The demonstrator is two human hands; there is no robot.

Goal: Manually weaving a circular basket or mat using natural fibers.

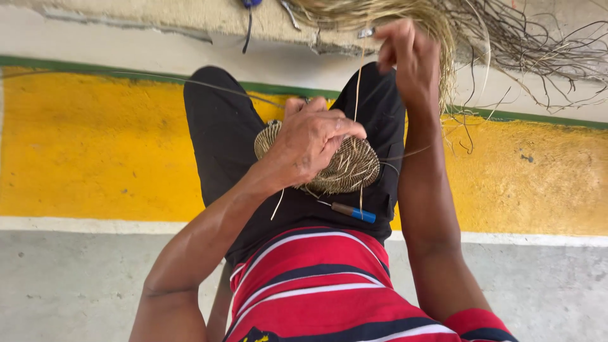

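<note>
A single pale straw strand (pixel 358 88) runs almost straight up and down, its long axis from twelve to six o'clock, stretched taut between the raised right hand (pixel 408 60) and the woven disc (pixel 339 161) below it. That disc is a round, flat piece of coiled basketwork, tan and ribbed, lying on the person's lap over black shorts (pixel 221 139) near the middle of the view. The left hand (pixel 310 139) lies over the disc's ten o'clock side, fingers curled closed and clamping its edge (the thumb side is hidden underneath). The right hand sits at one o'clock from the disc, fingers pinched narrowly on the top end of the strand. A small tool with a brown and blue handle (pixel 351 211) rests on the lap at six o'clock from the disc, pointing from ten to four. A loose bundle of dry straw fibres (pixel 443 25) spreads at the top, beyond the right hand. The floor has a yellow painted band (pixel 88 152).
</note>
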